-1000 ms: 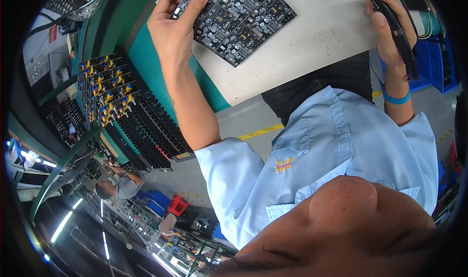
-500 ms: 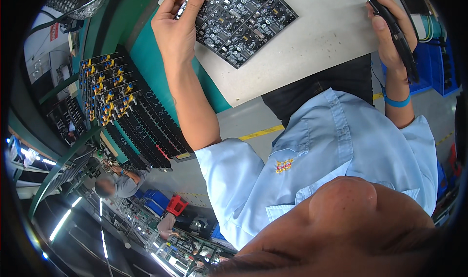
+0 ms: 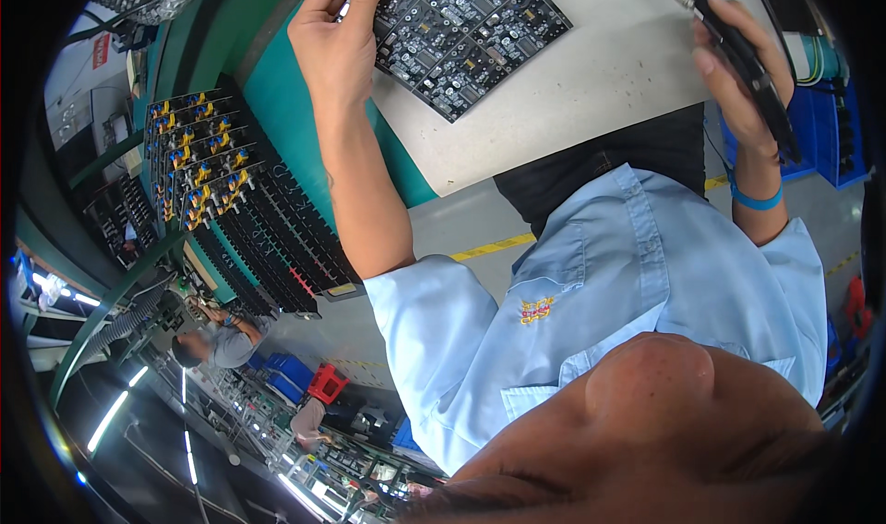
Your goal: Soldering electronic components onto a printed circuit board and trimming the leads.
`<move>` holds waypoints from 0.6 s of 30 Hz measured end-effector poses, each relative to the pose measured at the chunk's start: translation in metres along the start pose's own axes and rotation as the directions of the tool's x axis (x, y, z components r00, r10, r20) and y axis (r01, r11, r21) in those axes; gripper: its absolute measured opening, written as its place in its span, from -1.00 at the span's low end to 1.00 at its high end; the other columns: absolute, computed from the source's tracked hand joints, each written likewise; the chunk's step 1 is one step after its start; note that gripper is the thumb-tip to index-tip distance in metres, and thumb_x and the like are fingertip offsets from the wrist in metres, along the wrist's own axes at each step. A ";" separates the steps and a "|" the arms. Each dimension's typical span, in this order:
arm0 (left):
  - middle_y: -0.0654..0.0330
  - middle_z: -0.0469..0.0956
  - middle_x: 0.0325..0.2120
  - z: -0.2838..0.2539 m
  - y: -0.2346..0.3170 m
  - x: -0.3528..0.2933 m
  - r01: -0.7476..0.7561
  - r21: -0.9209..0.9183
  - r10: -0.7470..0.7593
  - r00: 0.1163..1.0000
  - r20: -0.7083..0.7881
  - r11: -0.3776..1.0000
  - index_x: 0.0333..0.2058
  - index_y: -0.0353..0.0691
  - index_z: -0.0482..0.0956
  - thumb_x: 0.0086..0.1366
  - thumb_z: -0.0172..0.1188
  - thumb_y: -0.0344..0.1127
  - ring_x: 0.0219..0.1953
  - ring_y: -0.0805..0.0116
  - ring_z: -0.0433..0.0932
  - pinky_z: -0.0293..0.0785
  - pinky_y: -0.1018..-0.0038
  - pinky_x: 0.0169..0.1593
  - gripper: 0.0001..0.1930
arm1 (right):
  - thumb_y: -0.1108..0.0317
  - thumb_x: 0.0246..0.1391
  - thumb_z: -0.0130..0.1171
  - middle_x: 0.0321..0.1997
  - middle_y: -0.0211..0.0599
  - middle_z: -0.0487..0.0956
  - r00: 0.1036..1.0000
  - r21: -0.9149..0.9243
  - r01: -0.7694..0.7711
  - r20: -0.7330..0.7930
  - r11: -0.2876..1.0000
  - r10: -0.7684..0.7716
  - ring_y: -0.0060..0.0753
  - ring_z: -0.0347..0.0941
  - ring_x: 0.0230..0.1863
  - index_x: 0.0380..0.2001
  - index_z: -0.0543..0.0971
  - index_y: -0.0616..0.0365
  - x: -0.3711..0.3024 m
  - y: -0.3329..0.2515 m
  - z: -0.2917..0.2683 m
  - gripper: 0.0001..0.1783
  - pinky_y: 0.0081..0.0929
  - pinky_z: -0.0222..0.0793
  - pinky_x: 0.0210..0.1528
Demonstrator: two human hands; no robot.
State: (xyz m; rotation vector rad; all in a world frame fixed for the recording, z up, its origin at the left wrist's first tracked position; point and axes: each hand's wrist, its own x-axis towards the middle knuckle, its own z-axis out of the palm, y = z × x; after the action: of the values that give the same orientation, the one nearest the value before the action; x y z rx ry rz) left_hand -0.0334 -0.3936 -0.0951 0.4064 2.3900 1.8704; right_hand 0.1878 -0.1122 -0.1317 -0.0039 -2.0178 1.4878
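A panel of black circuit boards (image 3: 466, 40), crowded with small parts, lies over the pale worktop at the top of the view. My left hand (image 3: 341, 44) pinches its left edge, thumb on top and fingers curled beneath. Over at the right, my right hand (image 3: 743, 81) is wrapped around a black stick-shaped tool (image 3: 752, 67) with a metal fitting at its upper end. That tool is held clear of the panel, and its exact kind does not show. A blue band (image 3: 757, 199) circles my right wrist.
The pale worktop (image 3: 517, 127) borders a green mat (image 3: 286, 100). On the left are a stack of boards with yellow and blue parts (image 3: 198, 160) and rows of black slotted racks (image 3: 277, 229). Blue bins (image 3: 817, 136) stand at the right. Farther off, a person (image 3: 226, 344) is at work.
The panel has shifted slightly up and to the right with my left hand still on it. The tool's metal end has moved a little left; both grips are kept.
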 end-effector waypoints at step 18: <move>0.28 0.60 -0.52 0.001 0.010 -0.005 -0.101 0.080 0.106 0.992 -0.064 0.992 -0.27 -0.38 0.70 0.29 0.34 -0.37 -0.50 0.60 0.41 0.30 0.70 -0.40 -0.84 | 0.65 -0.27 0.20 -0.33 -0.15 0.59 0.894 0.168 0.133 0.405 0.977 -0.191 -0.28 0.43 -0.35 -0.07 0.61 0.37 -0.007 -0.025 0.026 -0.48 -0.47 0.39 -0.24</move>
State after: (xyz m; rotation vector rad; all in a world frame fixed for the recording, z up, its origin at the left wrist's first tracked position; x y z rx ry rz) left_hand -0.0270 -0.3919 -0.0857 0.4896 2.5376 1.8676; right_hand 0.1894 -0.1461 -0.1176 0.5756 -2.1716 1.6157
